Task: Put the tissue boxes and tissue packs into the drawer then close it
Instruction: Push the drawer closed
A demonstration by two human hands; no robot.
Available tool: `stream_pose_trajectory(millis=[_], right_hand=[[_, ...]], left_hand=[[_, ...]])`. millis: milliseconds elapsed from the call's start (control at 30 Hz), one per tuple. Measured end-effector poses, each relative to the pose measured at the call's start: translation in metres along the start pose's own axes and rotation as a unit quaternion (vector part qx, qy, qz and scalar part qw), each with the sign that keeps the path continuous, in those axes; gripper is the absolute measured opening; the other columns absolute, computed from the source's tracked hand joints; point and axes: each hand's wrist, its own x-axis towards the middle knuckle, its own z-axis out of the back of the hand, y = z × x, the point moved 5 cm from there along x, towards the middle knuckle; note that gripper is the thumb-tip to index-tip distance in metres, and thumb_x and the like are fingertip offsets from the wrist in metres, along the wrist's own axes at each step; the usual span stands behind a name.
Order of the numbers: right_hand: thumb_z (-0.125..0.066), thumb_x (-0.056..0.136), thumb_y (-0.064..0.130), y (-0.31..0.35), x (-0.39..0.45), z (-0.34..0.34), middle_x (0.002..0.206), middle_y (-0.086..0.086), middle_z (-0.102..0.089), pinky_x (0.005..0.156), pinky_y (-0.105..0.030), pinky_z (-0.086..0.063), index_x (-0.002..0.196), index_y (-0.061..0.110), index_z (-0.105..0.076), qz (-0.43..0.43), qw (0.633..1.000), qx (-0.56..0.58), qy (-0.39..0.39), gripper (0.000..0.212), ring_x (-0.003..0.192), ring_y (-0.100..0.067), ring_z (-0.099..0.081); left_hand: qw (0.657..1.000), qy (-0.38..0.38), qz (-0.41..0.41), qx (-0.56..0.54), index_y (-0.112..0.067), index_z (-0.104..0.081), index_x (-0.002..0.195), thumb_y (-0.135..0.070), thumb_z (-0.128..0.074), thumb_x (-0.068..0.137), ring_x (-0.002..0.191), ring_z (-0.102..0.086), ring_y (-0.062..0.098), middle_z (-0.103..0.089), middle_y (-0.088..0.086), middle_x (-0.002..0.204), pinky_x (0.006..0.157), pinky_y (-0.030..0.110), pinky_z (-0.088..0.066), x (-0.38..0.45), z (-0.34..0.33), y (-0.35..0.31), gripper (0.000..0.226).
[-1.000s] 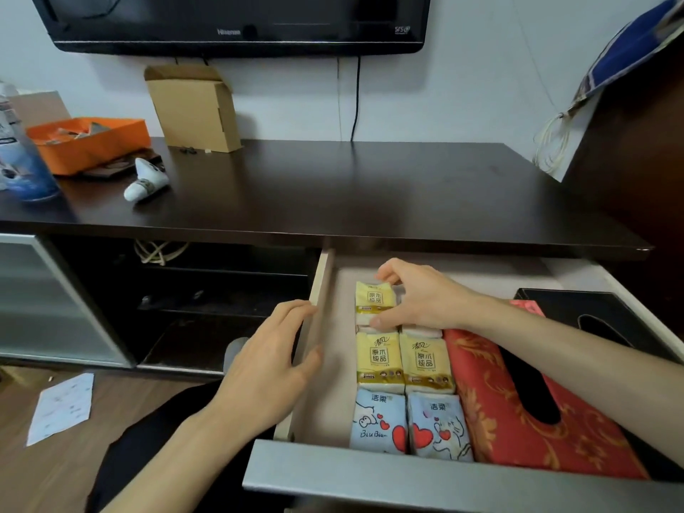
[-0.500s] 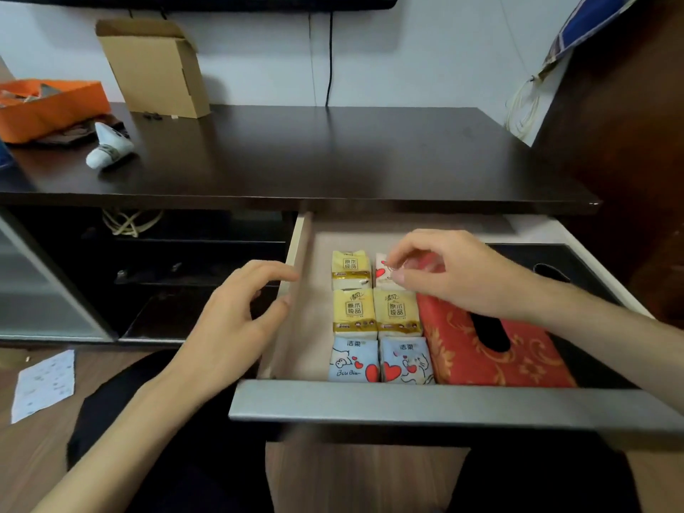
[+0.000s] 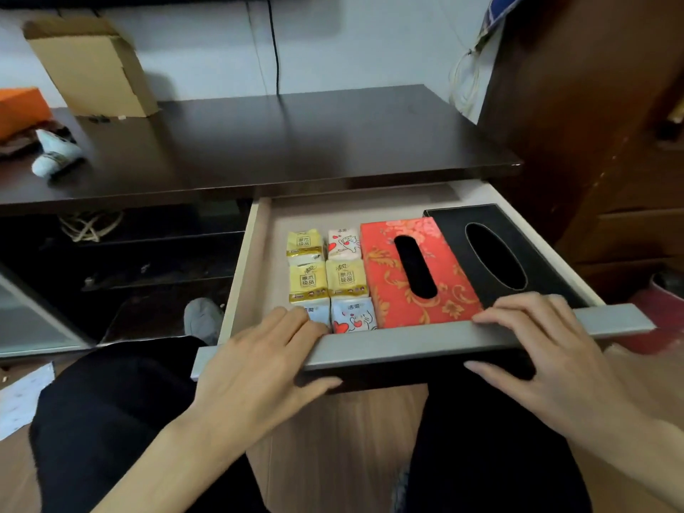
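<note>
**Both hands on the front of a filled, open drawer**

The drawer (image 3: 255, 261) stands pulled out from under the dark table (image 3: 296, 142), its grey front panel (image 3: 407, 344) nearest the camera. The left hand (image 3: 259, 368) grips the panel at its left part: the fingers (image 3: 296, 322) curl over the top edge into the drawer and the thumb presses the panel's outer face below. The right hand (image 3: 555, 361) grips the panel toward its right end the same way, fingers laid over the top edge and thumb underneath.

Inside, 6 tissue packs (image 3: 327, 277) lie flat in 2 columns of 3, touching one another: 3 yellow ones and 3 white ones printed with red hearts. The left fingers cover part of the front-left pack. Just right of the packs lies the red tissue box (image 3: 385, 275) with gold pattern, its oval slot up. The black tissue box (image 3: 525, 249) lies beside it, against the drawer's right wall.

On the table, at the back left, sit a cardboard box (image 3: 92, 64), an orange box (image 3: 20, 107) and a white tube (image 3: 55, 157).
</note>
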Motion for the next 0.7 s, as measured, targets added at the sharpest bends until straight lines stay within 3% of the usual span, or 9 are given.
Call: stream_pose_trajectory(millis=[133, 267, 467, 600, 700], right_hand=[[-0.07, 0.086, 0.051, -0.009, 0.008, -0.014, 0.113, 0.002, -0.055, 0.087, -0.026, -0.04, 0.112, 0.014, -0.068, 0.045, 0.995, -0.051, -0.073, 0.044, 0.099, -0.022, -0.054], [-0.069, 0.087, 0.054, -0.023, 0.029, -0.032, 0.113, 0.003, -0.055, 0.086, -0.026, -0.038, 0.114, 0.018, -0.065, 0.052, 0.993, -0.053, -0.093, 0.045, 0.098, -0.023, -0.054], [-0.083, 0.074, 0.048, -0.052, 0.09, -0.062, 0.108, 0.004, -0.056, 0.078, -0.029, -0.028, 0.11, 0.021, -0.065, -0.022, 0.995, -0.038, -0.093, 0.048, 0.096, -0.022, -0.05], [-0.082, 0.074, 0.047, -0.066, 0.119, -0.083, 0.112, 0.006, -0.054, 0.082, -0.028, -0.03, 0.115, 0.025, -0.063, -0.064, 0.992, -0.006, -0.106, 0.05, 0.101, -0.02, -0.048], [-0.085, 0.078, 0.038, -0.063, 0.132, -0.09, 0.117, 0.0, -0.058, 0.089, -0.031, -0.034, 0.12, 0.02, -0.065, -0.096, 0.989, 0.002, -0.116, 0.049, 0.105, -0.023, -0.048]], left_hand=[[1.0, -0.018, -0.021, 0.014, -0.025, -0.062, 0.102, -0.057, -0.065, 0.081, 0.085, -0.059, 0.014, -0.06, -0.01, 0.095, 0.051, 0.029, -0.047, 0.007, -0.006, 0.01, 0.039], [0.999, -0.026, -0.02, 0.015, -0.026, -0.059, 0.102, -0.061, -0.061, 0.083, 0.088, -0.056, 0.012, -0.058, -0.012, 0.096, 0.05, 0.031, -0.049, 0.025, -0.014, 0.028, 0.039], [0.999, -0.037, 0.013, 0.035, -0.026, -0.059, 0.102, -0.062, -0.064, 0.082, 0.089, -0.059, 0.015, -0.061, -0.009, 0.098, 0.056, 0.03, -0.046, 0.08, -0.034, 0.072, 0.042], [0.995, -0.074, 0.059, 0.041, -0.024, -0.061, 0.1, -0.058, -0.073, 0.075, 0.088, -0.059, 0.018, -0.063, -0.007, 0.095, 0.06, 0.03, -0.042, 0.11, -0.045, 0.096, 0.044], [0.992, -0.085, 0.084, 0.043, -0.019, -0.064, 0.11, -0.054, -0.074, 0.077, 0.094, -0.057, 0.021, -0.065, -0.002, 0.103, 0.074, 0.035, -0.045, 0.122, -0.05, 0.103, 0.049]])
